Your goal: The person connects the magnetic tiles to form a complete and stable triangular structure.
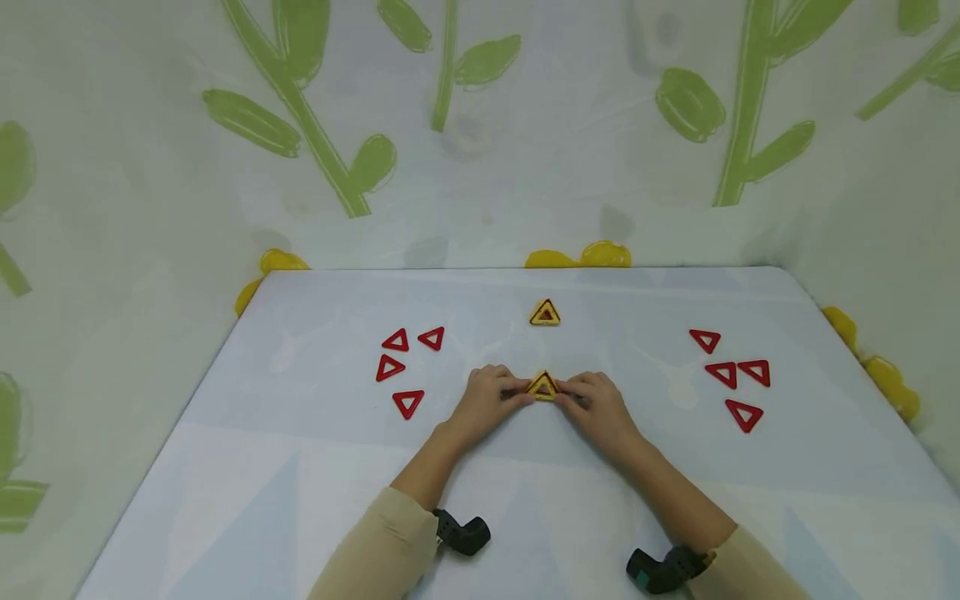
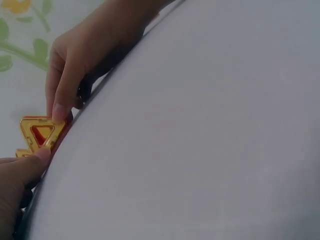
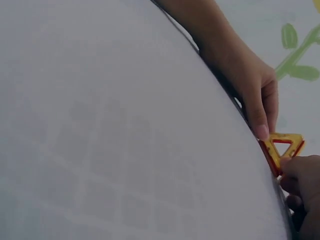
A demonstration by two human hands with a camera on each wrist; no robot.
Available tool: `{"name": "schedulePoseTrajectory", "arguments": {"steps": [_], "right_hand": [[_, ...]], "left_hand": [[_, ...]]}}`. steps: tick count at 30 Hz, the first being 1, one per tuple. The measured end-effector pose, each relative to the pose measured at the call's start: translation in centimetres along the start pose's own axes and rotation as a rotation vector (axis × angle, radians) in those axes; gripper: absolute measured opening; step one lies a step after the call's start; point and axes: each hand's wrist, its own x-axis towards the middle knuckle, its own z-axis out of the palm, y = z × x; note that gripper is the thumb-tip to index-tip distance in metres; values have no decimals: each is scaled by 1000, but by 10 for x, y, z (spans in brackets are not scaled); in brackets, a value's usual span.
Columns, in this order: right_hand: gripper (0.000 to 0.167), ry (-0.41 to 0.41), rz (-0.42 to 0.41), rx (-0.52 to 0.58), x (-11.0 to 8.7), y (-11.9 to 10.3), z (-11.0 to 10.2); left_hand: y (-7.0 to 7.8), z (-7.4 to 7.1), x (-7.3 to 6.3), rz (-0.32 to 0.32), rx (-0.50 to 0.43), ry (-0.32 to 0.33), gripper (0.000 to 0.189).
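Your left hand (image 2: 16, 181) is cut off at eight o'clock in its wrist view, your right hand (image 3: 306, 181) at four in its own. The head view crops your sleeves (image 1: 378, 550) at seven and five. Your thumbs (image 2: 43, 154) hide triangle (image 2: 31, 131) corners.

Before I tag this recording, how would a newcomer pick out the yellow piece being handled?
On the pale table, find where the left hand and right hand nearly meet. Between their fingertips sits the held yellow triangle. The similar far triangle lies farther back, untouched by either hand.
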Motion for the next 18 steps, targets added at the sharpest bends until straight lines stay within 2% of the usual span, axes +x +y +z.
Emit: {"name": "schedulePoseTrajectory", "arguments": {"steps": [7, 13, 18], "right_hand": [[26, -12, -45, -14, 13, 11, 2], [27, -5, -60, -25, 26, 19, 0], [27, -11, -9, -32, 37, 23, 0]], "left_hand": [[-5, 4, 13, -58, -19, -5, 31], [-2, 4, 26, -112, -24, 10, 31], [0, 5, 35, -157, -5, 24, 31]]}}
